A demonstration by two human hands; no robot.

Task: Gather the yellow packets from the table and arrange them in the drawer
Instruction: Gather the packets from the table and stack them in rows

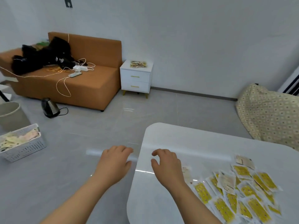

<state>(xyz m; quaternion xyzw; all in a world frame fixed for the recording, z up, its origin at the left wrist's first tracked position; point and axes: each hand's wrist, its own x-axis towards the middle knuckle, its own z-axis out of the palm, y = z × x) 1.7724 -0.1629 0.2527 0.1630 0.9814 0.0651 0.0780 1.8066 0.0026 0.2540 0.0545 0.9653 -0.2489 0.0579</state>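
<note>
The orange sofa (90,75) fills the far left wall, and hard against its right end stands the small white cabinet (136,78) with two drawers, both closed, and a little yellowish pile on top. It is well apart from the white table (186,139) in front of the person.

The yellow packets (239,196) lie in a loose, overlapping heap on the near right part of that table. They are flat, long and narrow, and most long axes slant from far-left to near-right, though several are skewed and a few show pale backs.

The left hand (114,162) hovers over the floor just off the table's left edge. The right hand (166,164) hangs above bare tabletop, just left of the heap. Both are empty, with the fingers loosely curled.

Gathering looks unstarted. I would say the next move is a reach right, sweeping the packets together and squaring them to one direction.
</note>
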